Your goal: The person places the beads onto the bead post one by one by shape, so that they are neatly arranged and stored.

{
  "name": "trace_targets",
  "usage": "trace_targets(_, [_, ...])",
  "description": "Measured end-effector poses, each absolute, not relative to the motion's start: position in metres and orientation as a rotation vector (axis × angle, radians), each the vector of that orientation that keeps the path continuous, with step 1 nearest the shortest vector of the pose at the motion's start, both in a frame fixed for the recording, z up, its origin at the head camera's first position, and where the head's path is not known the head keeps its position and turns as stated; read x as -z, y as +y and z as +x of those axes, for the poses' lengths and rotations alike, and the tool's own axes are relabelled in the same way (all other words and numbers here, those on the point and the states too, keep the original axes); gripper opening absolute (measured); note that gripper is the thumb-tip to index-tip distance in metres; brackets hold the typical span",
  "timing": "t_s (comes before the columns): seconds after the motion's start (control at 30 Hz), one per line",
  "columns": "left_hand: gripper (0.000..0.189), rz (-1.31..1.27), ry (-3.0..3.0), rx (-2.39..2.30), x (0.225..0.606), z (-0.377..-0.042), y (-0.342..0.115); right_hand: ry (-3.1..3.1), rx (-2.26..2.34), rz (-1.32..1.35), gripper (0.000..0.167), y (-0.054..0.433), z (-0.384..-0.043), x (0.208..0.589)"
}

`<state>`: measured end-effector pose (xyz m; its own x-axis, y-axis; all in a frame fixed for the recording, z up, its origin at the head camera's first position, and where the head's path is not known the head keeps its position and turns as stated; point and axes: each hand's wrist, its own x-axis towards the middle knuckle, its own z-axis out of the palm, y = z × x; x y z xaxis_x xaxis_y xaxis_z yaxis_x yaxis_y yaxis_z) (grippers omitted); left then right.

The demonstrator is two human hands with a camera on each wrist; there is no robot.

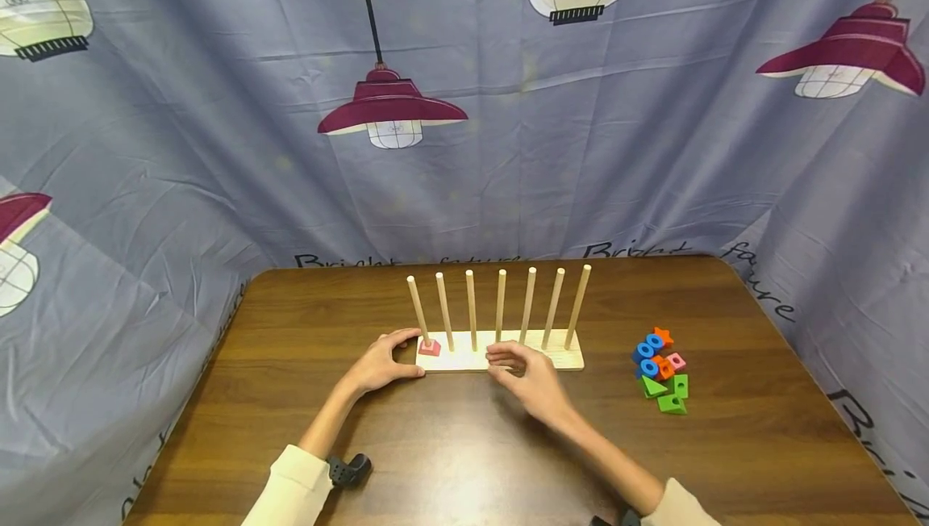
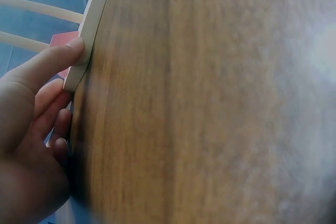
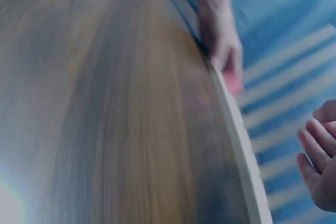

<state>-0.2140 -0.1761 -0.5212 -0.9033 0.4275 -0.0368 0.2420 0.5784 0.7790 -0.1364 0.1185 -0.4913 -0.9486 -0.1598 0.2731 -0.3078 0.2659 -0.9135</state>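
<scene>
A pale wooden peg board (image 1: 457, 361) with several upright pegs lies on the table. At the foot of its leftmost peg sits a red block (image 1: 428, 349). My left hand (image 1: 375, 364) grips the board's left end, the thumb along the front edge and the fingers at the far side; the left wrist view shows the thumb (image 2: 65, 53) pressed on the board's edge. Over the middle of the board is my right hand (image 1: 535, 385), its fingers loosely bent and nothing visible in them. In the right wrist view, its fingers (image 3: 316, 148) appear near the pegs.
To the right lies a group of small blocks with holes: blue rings (image 1: 644, 352), orange pieces (image 1: 664, 368), a pink block (image 1: 676, 361) and green blocks (image 1: 672, 404). Beyond the brown wooden table (image 1: 305, 300) hangs a grey-blue curtain (image 1: 493, 187) printed with lamps.
</scene>
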Motion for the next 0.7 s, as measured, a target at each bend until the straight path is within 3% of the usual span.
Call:
trace_targets(0.13, [0.075,0.541,2.582,-1.237,0.521,-0.214,-0.173,-2.252,-1.746,0.331,0.023,0.185,-0.123,0.485])
trace_targets(0.47, [0.075,0.524,2.569,-1.260,0.520,-0.211,-0.172,-2.437,-1.092,-0.102,0.023,0.329,-0.105,0.493])
trace_targets(0.7, [0.075,0.530,2.568,-1.263,0.520,-0.212,-0.172,-2.551,-1.358,-0.028,0.031,0.382,-0.110,0.515])
